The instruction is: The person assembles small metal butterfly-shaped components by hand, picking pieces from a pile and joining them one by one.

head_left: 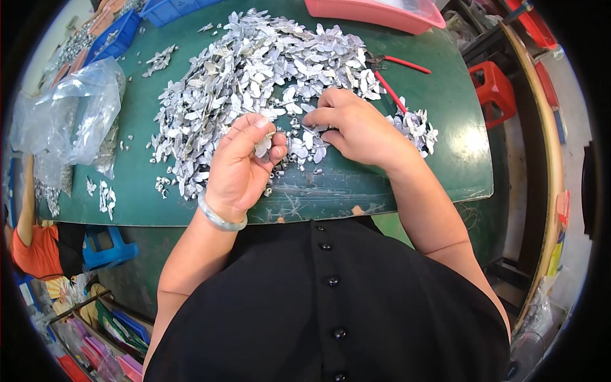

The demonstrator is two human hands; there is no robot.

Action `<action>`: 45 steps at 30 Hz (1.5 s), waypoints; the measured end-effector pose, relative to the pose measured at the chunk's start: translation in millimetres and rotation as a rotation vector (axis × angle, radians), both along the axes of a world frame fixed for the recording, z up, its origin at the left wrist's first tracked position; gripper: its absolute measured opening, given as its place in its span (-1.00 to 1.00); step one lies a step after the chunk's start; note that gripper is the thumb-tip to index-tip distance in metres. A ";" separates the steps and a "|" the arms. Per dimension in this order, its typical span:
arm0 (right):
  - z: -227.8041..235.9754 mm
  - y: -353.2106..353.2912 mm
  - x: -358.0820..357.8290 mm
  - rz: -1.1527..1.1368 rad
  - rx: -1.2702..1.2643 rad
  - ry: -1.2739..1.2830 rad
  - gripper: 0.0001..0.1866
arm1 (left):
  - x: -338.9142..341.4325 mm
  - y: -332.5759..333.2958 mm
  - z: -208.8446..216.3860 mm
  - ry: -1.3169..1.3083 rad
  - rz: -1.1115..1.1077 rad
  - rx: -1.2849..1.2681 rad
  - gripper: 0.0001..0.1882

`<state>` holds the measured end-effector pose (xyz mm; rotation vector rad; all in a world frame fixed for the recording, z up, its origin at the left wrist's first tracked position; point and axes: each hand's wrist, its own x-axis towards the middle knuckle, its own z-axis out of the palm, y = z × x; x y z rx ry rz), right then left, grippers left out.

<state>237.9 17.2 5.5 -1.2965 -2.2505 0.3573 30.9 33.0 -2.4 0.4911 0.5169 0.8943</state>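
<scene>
My left hand is turned palm up, and its thumb and fingers pinch a small silvery wing-shaped metal piece. To its right, my right hand reaches down into loose parts at the near side of the pile. Its bent thumb and index finger close about another silvery winged piece, partly hidden by the fingers. A large pile of similar flat winged pieces spreads over the green table beyond both hands. Tiny metal cylinders lie scattered between my hands.
Red-handled pliers lie right of the pile on the green table. A pink basket and a blue bin stand at the far edge. Clear plastic bags sit left. A red stool stands right; another person is left.
</scene>
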 end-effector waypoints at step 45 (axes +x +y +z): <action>57.9 -29.0 86.5 -0.254 -0.186 -0.213 -0.90 | 4.2 -5.3 18.1 0.830 -0.013 0.500 -0.81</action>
